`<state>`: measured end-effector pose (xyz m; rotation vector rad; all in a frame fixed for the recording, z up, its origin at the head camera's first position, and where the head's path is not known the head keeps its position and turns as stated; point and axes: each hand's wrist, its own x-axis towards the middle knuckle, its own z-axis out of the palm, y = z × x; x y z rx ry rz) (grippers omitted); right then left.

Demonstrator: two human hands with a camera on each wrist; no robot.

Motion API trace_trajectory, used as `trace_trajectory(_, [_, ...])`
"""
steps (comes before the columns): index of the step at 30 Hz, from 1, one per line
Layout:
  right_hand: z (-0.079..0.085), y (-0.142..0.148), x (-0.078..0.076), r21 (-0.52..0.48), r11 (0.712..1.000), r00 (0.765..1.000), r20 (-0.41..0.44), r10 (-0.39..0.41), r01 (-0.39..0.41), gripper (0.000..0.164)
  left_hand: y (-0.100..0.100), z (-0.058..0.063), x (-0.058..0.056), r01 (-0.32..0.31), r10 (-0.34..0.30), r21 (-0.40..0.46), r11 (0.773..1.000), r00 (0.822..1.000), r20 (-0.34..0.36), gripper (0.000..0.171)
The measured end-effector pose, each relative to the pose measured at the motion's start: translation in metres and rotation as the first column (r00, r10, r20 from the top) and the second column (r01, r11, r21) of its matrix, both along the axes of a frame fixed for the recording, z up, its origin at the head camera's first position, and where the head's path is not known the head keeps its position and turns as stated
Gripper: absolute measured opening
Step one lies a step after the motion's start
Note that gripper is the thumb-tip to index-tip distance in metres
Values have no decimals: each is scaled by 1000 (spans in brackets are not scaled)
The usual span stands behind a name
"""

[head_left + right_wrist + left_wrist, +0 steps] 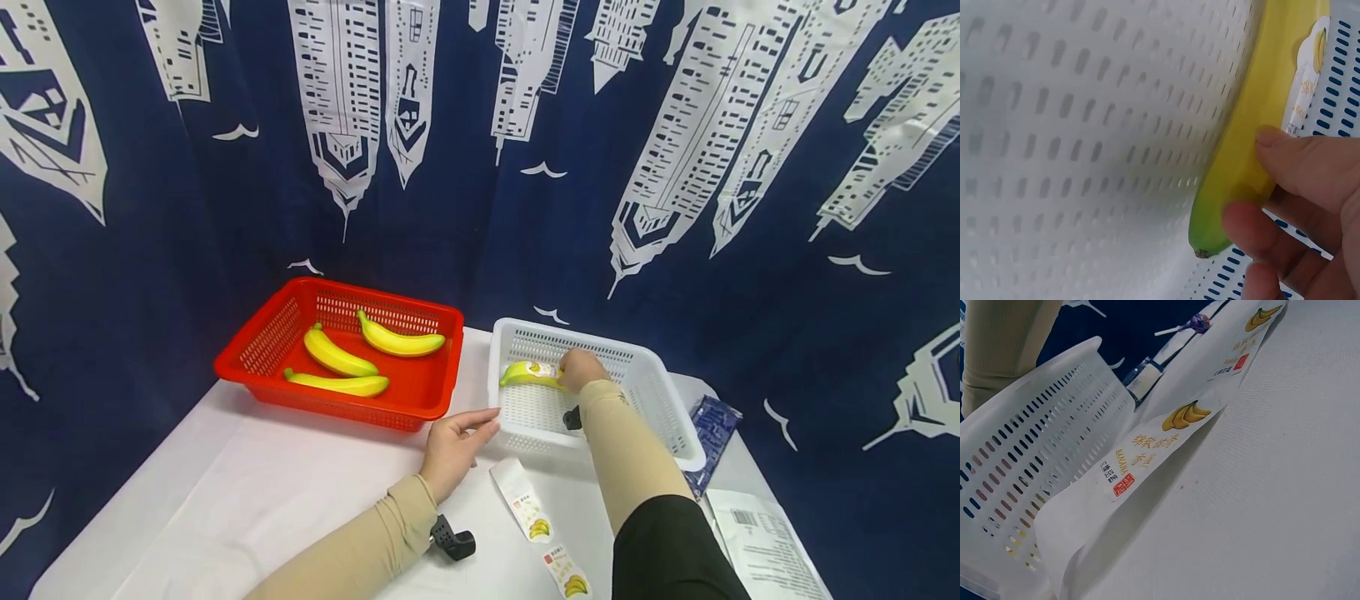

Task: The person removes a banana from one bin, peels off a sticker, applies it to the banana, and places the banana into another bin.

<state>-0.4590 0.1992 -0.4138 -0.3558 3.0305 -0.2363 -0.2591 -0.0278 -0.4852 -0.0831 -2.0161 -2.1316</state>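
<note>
Inside the white basket (667, 408) lies a yellow banana (517, 373) with a printed sticker (542, 368) on it. My right hand (583, 371) reaches into that basket and holds the banana near its green tip, thumb on one side and fingers on the other in the right wrist view. At the basket's front left corner, my left hand (453, 446) has its fingers extended, fingertips right at the wall. In front of the basket lies a strip of banana stickers (525, 504), its backing curling up beside the basket in the left wrist view.
Left of the white basket stands a red basket (258, 379) with three bananas (337, 385) in it. A dark blue packet (712, 437) and a white printed sheet (765, 542) lie at the table's right edge. A dark patterned curtain (465, 225) hangs behind.
</note>
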Motion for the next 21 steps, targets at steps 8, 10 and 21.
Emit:
trace_trajectory(8, [15,7,3,-6,999,997,-59,-39,39,14,1,-1,0,4,-4,-2,1000,1000,-19,28])
trace_trajectory(10, [24,6,8,-73,995,994,-80,-74,68,16,1,-1,1,6,-6,-1,1000,1000,-14,28])
trace_trajectory(21, [72,-26,95,-823,567,967,-152,-204,-10,23,-1,-4,3,29,-30,-9,1000,999,-34,33])
